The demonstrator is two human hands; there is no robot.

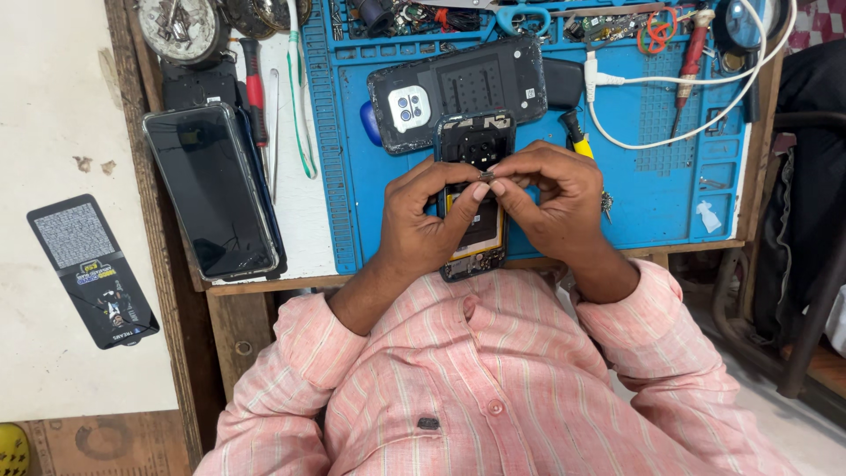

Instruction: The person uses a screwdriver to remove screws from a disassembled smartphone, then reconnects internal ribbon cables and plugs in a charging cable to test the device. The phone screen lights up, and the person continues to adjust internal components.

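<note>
An opened phone [476,141] with its inner boards showing lies upright on the blue work mat [670,176], near the table's front edge. My left hand [423,216] and my right hand [551,198] meet above its middle. Their fingertips pinch a tiny dark part [491,179] between them; I cannot tell what the part is. Both hands hide the phone's lower half. Its removed black back cover [458,92], with a white camera block, lies just behind.
A second phone [211,189] with a dark screen lies on the left. Screwdrivers [254,88], tweezers and a white cable [679,97] sit around the mat. A black card [92,269] lies on the floor. A dark chair [815,203] stands at the right.
</note>
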